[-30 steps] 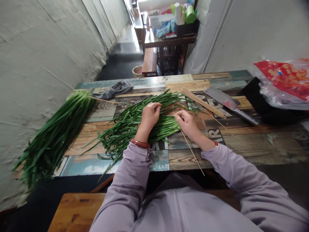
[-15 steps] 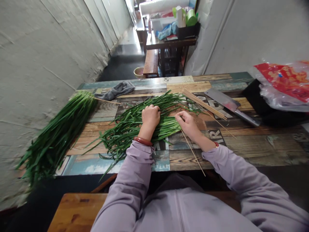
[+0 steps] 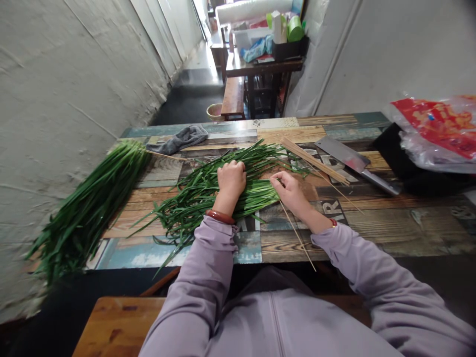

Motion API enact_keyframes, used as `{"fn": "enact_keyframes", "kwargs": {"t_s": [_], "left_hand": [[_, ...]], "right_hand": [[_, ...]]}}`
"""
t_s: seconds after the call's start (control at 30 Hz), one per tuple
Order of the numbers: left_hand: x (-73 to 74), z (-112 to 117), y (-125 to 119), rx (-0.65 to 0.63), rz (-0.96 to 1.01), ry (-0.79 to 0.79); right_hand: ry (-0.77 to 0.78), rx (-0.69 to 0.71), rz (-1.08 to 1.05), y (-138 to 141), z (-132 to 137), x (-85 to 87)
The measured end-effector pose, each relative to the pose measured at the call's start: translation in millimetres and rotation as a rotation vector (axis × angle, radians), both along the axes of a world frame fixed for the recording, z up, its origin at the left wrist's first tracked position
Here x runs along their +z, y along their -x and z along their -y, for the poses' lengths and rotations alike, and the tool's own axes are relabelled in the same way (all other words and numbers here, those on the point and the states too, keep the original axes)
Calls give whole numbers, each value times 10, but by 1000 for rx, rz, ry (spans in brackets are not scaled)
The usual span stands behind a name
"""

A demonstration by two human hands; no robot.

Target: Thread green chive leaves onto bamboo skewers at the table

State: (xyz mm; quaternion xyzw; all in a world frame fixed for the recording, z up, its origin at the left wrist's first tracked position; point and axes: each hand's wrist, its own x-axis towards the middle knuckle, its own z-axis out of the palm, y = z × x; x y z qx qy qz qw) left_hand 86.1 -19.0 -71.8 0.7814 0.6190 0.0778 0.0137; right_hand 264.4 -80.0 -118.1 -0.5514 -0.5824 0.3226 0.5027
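Note:
A loose spread of green garlic chives (image 3: 193, 191) lies across the middle of the table, leaf tips to the left and pale stem ends to the right. My left hand (image 3: 231, 181) rests on it with curled fingers closed over the leaves. At the stem ends, my right hand (image 3: 288, 191) pinches with thumb and forefinger; the fingertips meet the chives, and what lies between them is partly hidden. A thin bamboo skewer (image 3: 299, 238) slants from the stems below my right hand toward the table's near edge.
Several bamboo skewers (image 3: 316, 161) lie beside a cleaver (image 3: 345, 156). A tied chive bundle (image 3: 92, 203) hangs over the left edge. A grey cloth (image 3: 182, 139) lies at the back. Plastic bags (image 3: 439, 134) sit on a black container (image 3: 394, 158) at right.

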Motion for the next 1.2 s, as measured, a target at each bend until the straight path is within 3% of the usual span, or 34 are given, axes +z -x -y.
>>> {"fn": "enact_keyframes", "kwargs": {"t_s": [0.33,0.5,0.67,0.77,1.0,1.2], "left_hand": [[-2,6,-8,-24,51,-28],[-32,-17,6,-37,296,-82],[-136,-79,17,-135,552,-80],[-155,-86,7,-193,600,-69],[-83,-46,-13,-192,685,-59],[-120,-27,-38,-229,760,6]], "right_hand": [[3,9,-5,-9,-1,-13],[-6,6,10,-13,3,-6],[-18,5,3,-10,-2,-11],[-21,13,-2,-9,-5,-23],[-34,11,-13,-7,4,-9],[-36,14,-52,3,15,19]]}}
